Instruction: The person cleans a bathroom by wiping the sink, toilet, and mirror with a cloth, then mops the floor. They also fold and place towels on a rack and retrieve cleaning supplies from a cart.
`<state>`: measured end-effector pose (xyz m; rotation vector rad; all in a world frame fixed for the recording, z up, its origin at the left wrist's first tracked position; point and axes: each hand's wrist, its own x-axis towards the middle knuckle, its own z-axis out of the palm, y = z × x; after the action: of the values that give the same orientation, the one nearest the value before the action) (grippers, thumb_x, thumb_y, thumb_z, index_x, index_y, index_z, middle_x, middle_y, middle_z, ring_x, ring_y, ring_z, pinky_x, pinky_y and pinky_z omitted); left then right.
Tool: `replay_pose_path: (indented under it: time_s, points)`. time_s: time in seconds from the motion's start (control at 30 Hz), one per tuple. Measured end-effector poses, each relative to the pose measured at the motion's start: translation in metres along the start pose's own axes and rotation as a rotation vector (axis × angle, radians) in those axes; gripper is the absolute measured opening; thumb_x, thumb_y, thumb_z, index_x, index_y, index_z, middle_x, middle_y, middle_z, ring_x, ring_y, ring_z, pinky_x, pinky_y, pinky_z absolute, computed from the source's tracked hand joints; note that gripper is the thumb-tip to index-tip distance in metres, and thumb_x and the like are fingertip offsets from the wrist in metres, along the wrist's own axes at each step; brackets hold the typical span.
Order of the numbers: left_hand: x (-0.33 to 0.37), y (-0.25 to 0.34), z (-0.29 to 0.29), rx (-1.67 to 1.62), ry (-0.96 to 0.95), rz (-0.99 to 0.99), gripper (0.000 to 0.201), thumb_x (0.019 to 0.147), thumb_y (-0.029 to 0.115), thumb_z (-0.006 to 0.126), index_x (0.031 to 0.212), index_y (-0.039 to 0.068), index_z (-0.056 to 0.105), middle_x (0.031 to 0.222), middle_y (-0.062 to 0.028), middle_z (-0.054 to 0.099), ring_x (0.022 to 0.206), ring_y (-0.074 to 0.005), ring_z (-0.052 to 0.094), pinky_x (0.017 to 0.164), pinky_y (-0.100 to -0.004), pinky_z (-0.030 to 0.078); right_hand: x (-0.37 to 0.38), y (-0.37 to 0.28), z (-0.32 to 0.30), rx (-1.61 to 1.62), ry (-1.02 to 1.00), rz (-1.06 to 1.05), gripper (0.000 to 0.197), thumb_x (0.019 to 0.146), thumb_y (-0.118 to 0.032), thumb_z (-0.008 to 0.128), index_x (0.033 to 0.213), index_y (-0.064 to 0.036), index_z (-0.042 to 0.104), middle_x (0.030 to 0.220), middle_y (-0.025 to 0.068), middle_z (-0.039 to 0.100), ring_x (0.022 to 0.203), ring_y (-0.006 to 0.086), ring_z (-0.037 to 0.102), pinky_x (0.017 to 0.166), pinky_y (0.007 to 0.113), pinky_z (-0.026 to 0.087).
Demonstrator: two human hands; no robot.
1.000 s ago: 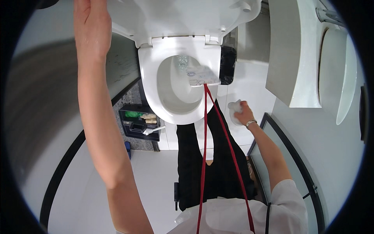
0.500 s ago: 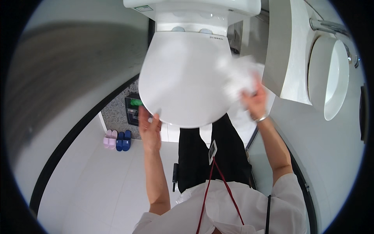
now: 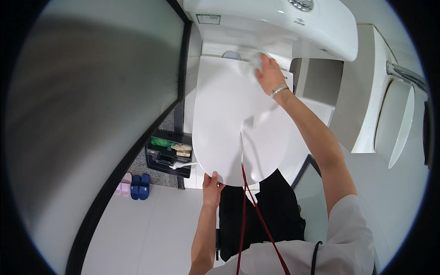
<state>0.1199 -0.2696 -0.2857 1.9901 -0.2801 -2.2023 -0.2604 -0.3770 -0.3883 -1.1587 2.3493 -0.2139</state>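
The white toilet lid (image 3: 224, 114) lies in front of me, its surface bearing shadows. At its front left edge my left hand (image 3: 212, 190) grips the rim, thumb on top and the other fingers mostly hidden below. My right hand (image 3: 270, 75) is closed on a crumpled white cloth (image 3: 256, 64), pressed to the back of the lid near the hinges. The cloth is blurred and mostly under the fingers, so whether it is fabric or paper is hard to tell. One round hinge cap (image 3: 231, 55) shows left of it.
Behind the lid rises the white cistern (image 3: 275, 23). A black caddy (image 3: 169, 156) with a green item and a white-handled brush (image 3: 183, 164) stands left. Blue slippers (image 3: 140, 186) lie beyond it. A basin (image 3: 396, 121) is at right; a frosted panel (image 3: 105, 59) at left. A red lanyard (image 3: 250, 192) hangs down.
My right hand has moved the white cloth from the lid's right side to its back by the hinges. My left hand has come onto the front rim. The view has shifted and leaned closer.
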Motion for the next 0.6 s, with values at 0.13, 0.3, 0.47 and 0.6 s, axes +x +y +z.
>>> replay_pose_path:
  time_s: [0.13, 0.3, 0.47, 0.6]
  points:
    - [0.018, -0.005, -0.007, 0.014, 0.011, -0.014, 0.034, 0.094, 0.029, 0.055, 0.122, 0.015, 0.044, 0.113, -0.0012, 0.053, 0.103, -0.017, 0.053, 0.082, -0.0377, 0.047, 0.057, -0.087, 0.039, -0.02, 0.166, -0.534, 0.057, 0.079, -0.007, 0.058, 0.131, -0.0255, 0.045, 0.138, 0.0122, 0.038, 0.12, 0.035, 0.041, 0.097, 0.042, 0.042]
    - [0.031, -0.01, -0.018, 0.2, 0.119, -0.037, 0.021, 0.092, 0.032, 0.057, 0.098, 0.012, 0.052, 0.089, 0.001, 0.056, 0.087, -0.0136, 0.056, 0.077, -0.0312, 0.053, 0.089, -0.057, 0.057, 0.436, -0.002, -0.442, 0.061, 0.075, 0.009, 0.043, 0.121, -0.0282, 0.058, 0.137, 0.0037, 0.044, 0.125, 0.0309, 0.037, 0.106, 0.036, 0.032]
    - [0.04, -0.016, -0.025, 0.165, 0.058, -0.032, 0.029, 0.093, 0.034, 0.055, 0.105, 0.008, 0.049, 0.103, -0.005, 0.056, 0.099, -0.0191, 0.057, 0.08, -0.0354, 0.053, 0.031, 0.097, -0.003, 0.603, -0.009, 0.036, 0.046, 0.081, 0.007, 0.039, 0.115, -0.0143, 0.061, 0.127, 0.0097, 0.054, 0.11, 0.029, 0.054, 0.096, 0.036, 0.043]
    - [0.047, -0.019, -0.021, 0.312, 0.135, -0.046, 0.036, 0.093, 0.028, 0.053, 0.119, 0.006, 0.041, 0.115, -0.0094, 0.051, 0.104, -0.0242, 0.055, 0.078, -0.0399, 0.055, 0.013, 0.122, -0.034, -0.023, -0.127, 0.453, 0.03, 0.083, -0.006, 0.047, 0.107, -0.0134, 0.063, 0.112, 0.0119, 0.061, 0.104, 0.034, 0.057, 0.085, 0.042, 0.049]
